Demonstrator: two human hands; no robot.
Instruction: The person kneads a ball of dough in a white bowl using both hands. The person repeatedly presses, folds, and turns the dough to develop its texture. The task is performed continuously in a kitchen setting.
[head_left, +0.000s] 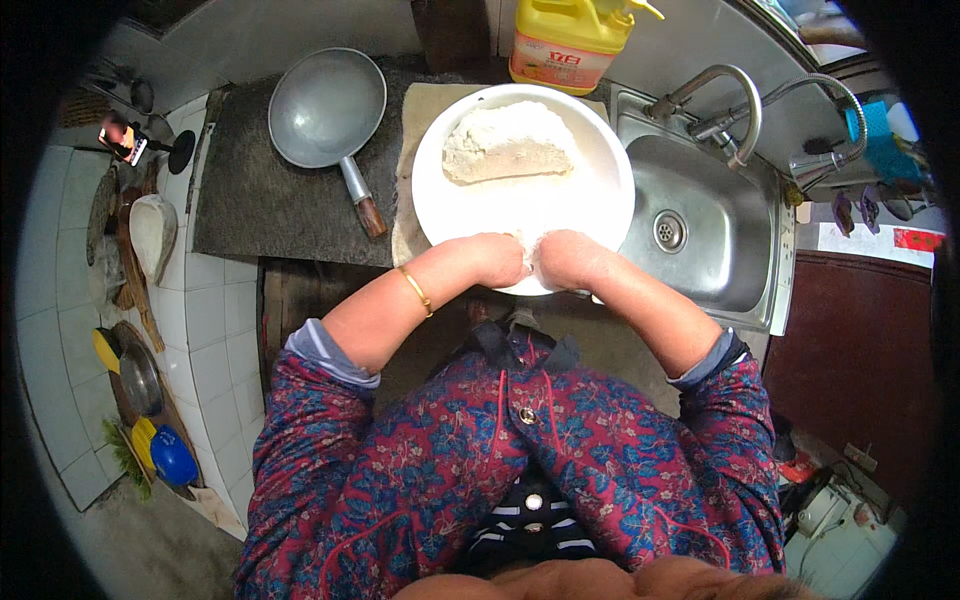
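Note:
A wide white basin (429, 191) stands in front of me. Toward its far side rests a large, rough-surfaced lump that looks like pale dough or damp flour (510, 144). My left hand (499, 259), with a gold-coloured bangle on its wrist, is curled at the basin's near side. Close beside it, my right hand (568, 259) is curled the same way, knuckles up. A little white material clings to the fingers where the hands almost meet. The fingertips are hidden, and glare washes out the basin floor, so anything held in them does not show.
A metal pan (328, 109) with a wooden-ended handle lies left on the dark countertop (240, 172). Beneath the basin is a beige cloth (406, 187). A yellow pump bottle (566, 49) stands behind. Right are a steel sink (712, 259) and curved faucet (752, 105).

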